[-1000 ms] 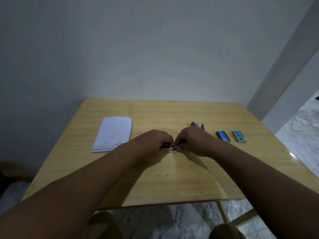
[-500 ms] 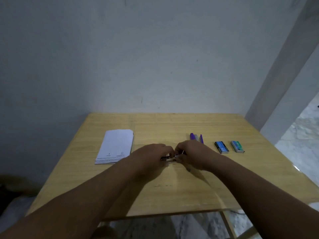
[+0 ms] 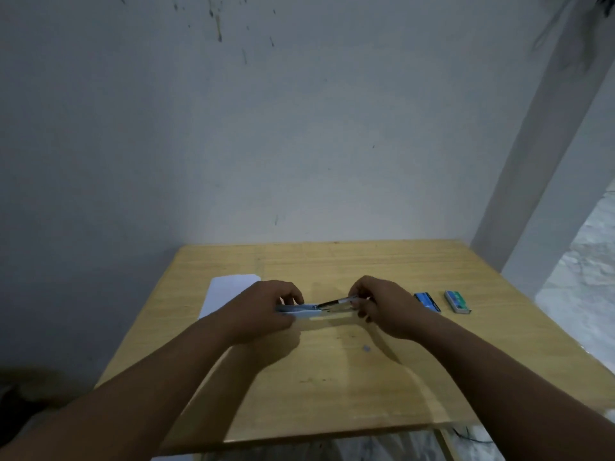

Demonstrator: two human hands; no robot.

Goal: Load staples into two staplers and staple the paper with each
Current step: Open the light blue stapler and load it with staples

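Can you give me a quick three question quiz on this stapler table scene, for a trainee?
1. True or false: both hands are on the light blue stapler.
2. Which side of the hands is the white paper on: A) left B) right?
3. How many small staple boxes lie right of the right hand?

Key: 1 true; the left hand holds the body. 2 A. 3 two: the blue box and the green box.

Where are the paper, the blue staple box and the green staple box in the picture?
paper [image 3: 229, 287]: head view, on its bare far part.
blue staple box [image 3: 427, 301]: head view, on the middle of its top.
green staple box [image 3: 458, 301]: head view, on the middle of its top.
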